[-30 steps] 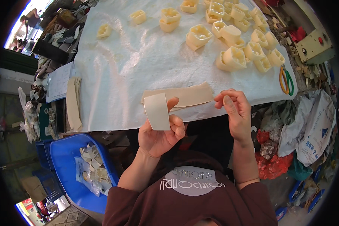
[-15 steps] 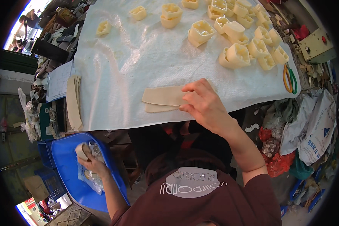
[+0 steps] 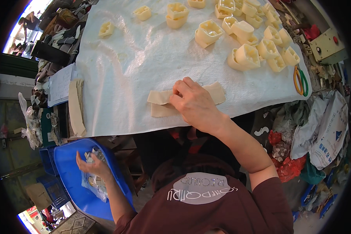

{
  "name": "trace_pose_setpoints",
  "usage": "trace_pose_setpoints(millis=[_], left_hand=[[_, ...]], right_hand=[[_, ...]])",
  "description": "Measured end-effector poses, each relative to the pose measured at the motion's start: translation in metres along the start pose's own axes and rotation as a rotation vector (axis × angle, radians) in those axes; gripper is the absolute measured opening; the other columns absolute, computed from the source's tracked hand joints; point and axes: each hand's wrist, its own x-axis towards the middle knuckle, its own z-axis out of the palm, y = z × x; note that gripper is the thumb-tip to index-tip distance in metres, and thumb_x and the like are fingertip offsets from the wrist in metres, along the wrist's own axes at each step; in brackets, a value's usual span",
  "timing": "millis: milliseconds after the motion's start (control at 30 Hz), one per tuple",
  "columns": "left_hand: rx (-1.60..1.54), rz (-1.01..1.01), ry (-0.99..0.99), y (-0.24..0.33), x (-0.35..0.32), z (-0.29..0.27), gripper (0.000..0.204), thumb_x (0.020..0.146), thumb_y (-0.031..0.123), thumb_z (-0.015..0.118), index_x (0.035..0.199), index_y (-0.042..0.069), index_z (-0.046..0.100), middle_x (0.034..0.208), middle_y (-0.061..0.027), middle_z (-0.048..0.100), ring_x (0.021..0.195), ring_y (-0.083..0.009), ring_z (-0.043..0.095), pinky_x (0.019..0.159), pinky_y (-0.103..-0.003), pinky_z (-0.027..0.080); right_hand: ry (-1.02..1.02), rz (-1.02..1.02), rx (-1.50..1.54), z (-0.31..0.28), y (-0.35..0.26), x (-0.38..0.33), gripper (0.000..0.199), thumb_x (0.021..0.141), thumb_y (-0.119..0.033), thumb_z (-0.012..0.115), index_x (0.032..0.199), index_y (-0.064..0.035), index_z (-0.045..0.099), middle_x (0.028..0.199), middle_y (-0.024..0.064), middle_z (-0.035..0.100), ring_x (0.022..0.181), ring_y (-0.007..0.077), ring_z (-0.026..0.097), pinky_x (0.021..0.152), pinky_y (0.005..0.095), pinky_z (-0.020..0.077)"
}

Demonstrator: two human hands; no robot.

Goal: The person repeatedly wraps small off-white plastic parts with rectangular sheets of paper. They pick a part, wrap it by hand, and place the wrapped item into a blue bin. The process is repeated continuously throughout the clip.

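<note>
Pinching long beige strip (image 3: 160,96) at middle, right hand (image 3: 193,102); strip matte, thin, slightly buckled; left hand (image 3: 93,166) loosely spread.

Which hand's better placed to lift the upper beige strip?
Right, probably: the right hand pinches the upper beige strip, while the left hand is open over the blue tub, away from the strip.

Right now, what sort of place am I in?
Probably a small workshop: many hollow cream pieces and overlapping beige strips lie on a white-covered table, and a box with a red button sits at right.
</note>
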Motion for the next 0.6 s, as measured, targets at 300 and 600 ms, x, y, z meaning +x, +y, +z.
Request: trace_pose_setpoints(millis=[300,600], left_hand=[[-0.95,0.852,-0.344,0.215,0.009,-0.025,0.028,0.061,-0.012,0.053,0.087,0.0,0.057,0.093,-0.016,0.061,0.092,-0.0335,0.061,0.079,-0.039,0.045],[-0.461,0.911,-0.481,0.244,-0.014,-0.013,0.028,0.067,0.002,0.054,0.096,0.003,0.055,0.101,-0.0124,0.055,0.094,-0.0265,0.054,0.082,-0.038,0.034]], right_hand=[[0.043,0.038,0.083,0.006,0.007,-0.003,0.006,0.074,-0.004,0.058,0.072,-0.0009,0.053,0.087,0.0104,0.051,0.084,0.0271,0.047,0.077,0.0346,0.0424],[0.909,0.54,1.028,-0.049,0.052,-0.05,0.007,0.081,0.001,0.053,0.082,-0.0043,0.049,0.087,0.0051,0.058,0.075,0.0113,0.056,0.068,0.0235,0.0457]])
